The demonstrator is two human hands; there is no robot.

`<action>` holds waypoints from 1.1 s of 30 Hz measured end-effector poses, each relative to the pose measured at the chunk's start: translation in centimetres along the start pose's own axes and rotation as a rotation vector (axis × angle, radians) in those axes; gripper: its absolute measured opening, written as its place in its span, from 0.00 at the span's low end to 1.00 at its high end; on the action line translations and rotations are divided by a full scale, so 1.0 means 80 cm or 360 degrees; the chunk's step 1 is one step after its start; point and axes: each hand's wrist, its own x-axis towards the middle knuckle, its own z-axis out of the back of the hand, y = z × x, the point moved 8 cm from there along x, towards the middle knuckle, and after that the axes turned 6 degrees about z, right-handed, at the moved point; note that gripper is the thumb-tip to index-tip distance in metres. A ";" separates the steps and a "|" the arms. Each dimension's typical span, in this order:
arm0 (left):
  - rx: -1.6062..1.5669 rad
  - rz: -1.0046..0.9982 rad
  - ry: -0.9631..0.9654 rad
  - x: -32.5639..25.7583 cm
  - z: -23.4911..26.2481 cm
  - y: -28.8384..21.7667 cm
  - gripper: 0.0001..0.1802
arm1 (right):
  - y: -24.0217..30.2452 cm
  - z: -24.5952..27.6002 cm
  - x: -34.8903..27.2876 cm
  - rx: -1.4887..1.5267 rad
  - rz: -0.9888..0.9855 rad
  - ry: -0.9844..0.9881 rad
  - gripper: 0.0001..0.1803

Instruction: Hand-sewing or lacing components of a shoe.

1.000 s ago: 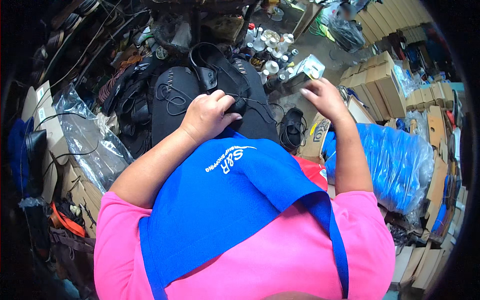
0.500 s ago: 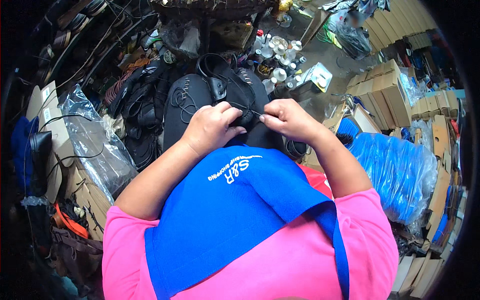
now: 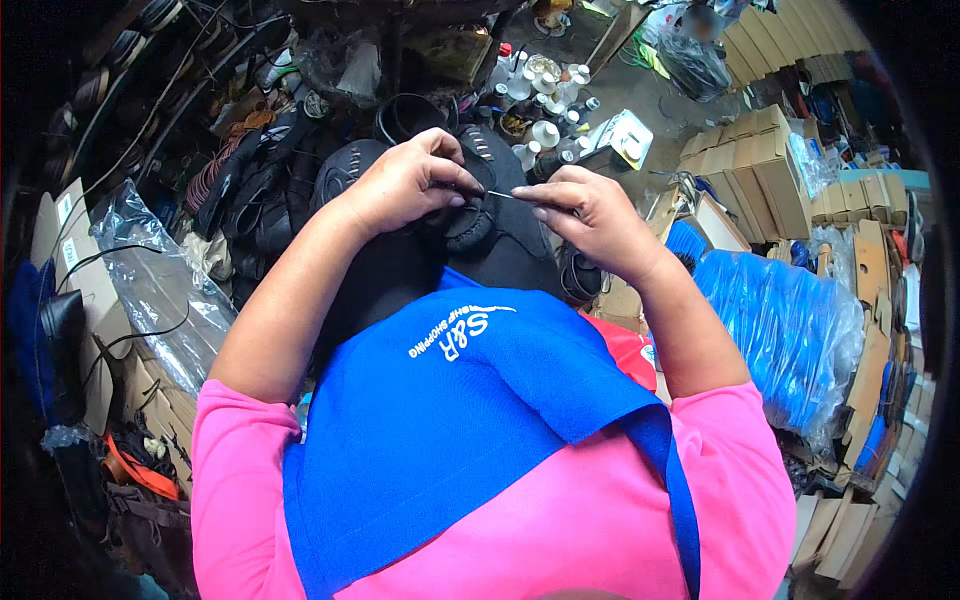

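Observation:
My right hand (image 3: 580,213) pinches a thin, pale needle (image 3: 501,194) between thumb and fingers, its far end pointing at my left fingertips. My left hand (image 3: 412,182) is closed, thumb against fingers, over a black shoe piece (image 3: 470,228) with a rounded, ridged edge. What exactly the left fingertips grip there is hard to make out. The black piece rests over my knees, which are covered in black cloth (image 3: 520,240) with pale stitches. A black strap loop (image 3: 408,118) rises beyond my left hand. Any thread at the needle is too fine to see.
Several plastic bottles (image 3: 545,132) stand ahead beside a white box (image 3: 622,138). Cardboard boxes (image 3: 750,180) and a plastic-wrapped blue bundle (image 3: 775,325) are on the right. At the left lie black shoe parts (image 3: 250,200) and a clear plastic sheet (image 3: 160,290).
Both hands have risen slightly, and the right fingers have turned, now showing the needle. The left hand has moved up and left. The loose black cord seen earlier by the left hand is now hidden.

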 end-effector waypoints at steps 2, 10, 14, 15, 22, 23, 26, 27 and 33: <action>-0.0048 0.0037 0.0034 0.001 -0.001 0.006 0.18 | -0.002 -0.007 0.004 -0.0004 0.0042 0.0025 0.17; -0.0102 0.0047 0.0099 0.003 -0.004 0.009 0.17 | 0.003 -0.009 0.011 -0.0109 0.0024 0.0151 0.14; -0.0055 0.0032 0.0084 0.004 -0.004 0.008 0.16 | 0.004 -0.009 0.012 -0.0084 -0.0030 0.0169 0.13; -0.0048 0.0035 0.0087 0.004 -0.004 0.008 0.16 | 0.006 -0.009 0.013 -0.0150 -0.0013 0.0170 0.13; -0.0095 0.0024 0.0060 0.005 -0.005 0.011 0.15 | 0.009 -0.017 0.028 -0.0225 -0.0032 0.0277 0.12; -0.0084 0.0040 0.0061 0.005 -0.006 0.012 0.15 | 0.013 -0.016 0.031 -0.0205 0.0032 0.0260 0.12; -0.0061 0.0011 0.0056 0.006 -0.007 0.011 0.15 | 0.018 -0.017 0.036 -0.0330 0.0147 0.0305 0.14; -0.0071 0.0025 0.0056 0.007 -0.007 0.012 0.15 | 0.016 -0.020 0.038 -0.0327 0.0131 0.0333 0.14; -0.0048 0.0034 0.0060 0.008 -0.007 0.014 0.14 | -0.017 -0.032 0.037 0.0054 -0.0022 0.0419 0.13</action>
